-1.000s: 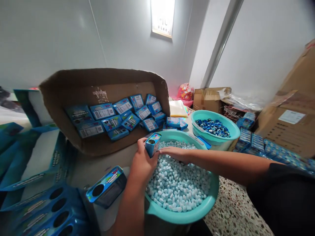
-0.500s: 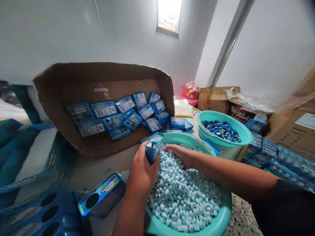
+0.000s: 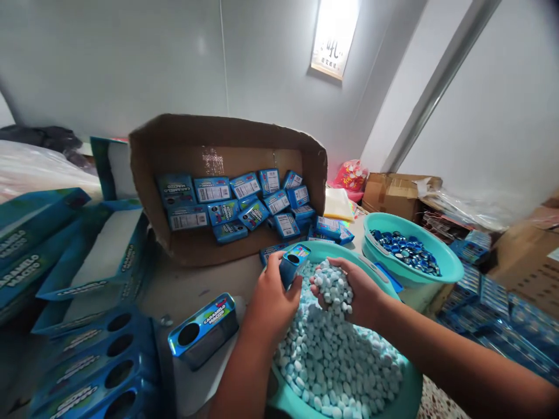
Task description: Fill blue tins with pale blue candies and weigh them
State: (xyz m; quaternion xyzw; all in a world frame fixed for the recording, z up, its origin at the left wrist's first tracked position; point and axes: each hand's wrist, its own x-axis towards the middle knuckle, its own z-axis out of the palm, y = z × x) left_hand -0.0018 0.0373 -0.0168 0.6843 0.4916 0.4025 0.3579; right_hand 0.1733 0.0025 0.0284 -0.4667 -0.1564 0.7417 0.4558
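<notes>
My left hand (image 3: pixel 271 299) is wrapped around a small blue candy tin (image 3: pixel 290 271), tilted, with a round hole showing in its top. Close to its right, my right hand (image 3: pixel 364 294) is cupped around a heap of pale blue and white candies (image 3: pixel 334 285). Both hands are above a turquoise basin (image 3: pixel 413 384) full of the same loose candies (image 3: pixel 340 361). Another blue tin (image 3: pixel 204 329) with a round hole in its top lies left of my left forearm. Several similar tins (image 3: pixel 102 369) stand in a row at the lower left.
A cardboard box (image 3: pixel 231 125) lying on its side holds several blue tins. Behind the basin at right, a second turquoise basin (image 3: pixel 371 247) contains round blue metallic pieces (image 3: pixel 404 250). Blue display cartons (image 3: pixel 94 262) stand at left, and more cartons (image 3: pixel 526 256) at right.
My right hand has come up out of the candies and now carries a handful of them. My left hand still holds the tin. The view has shifted left.
</notes>
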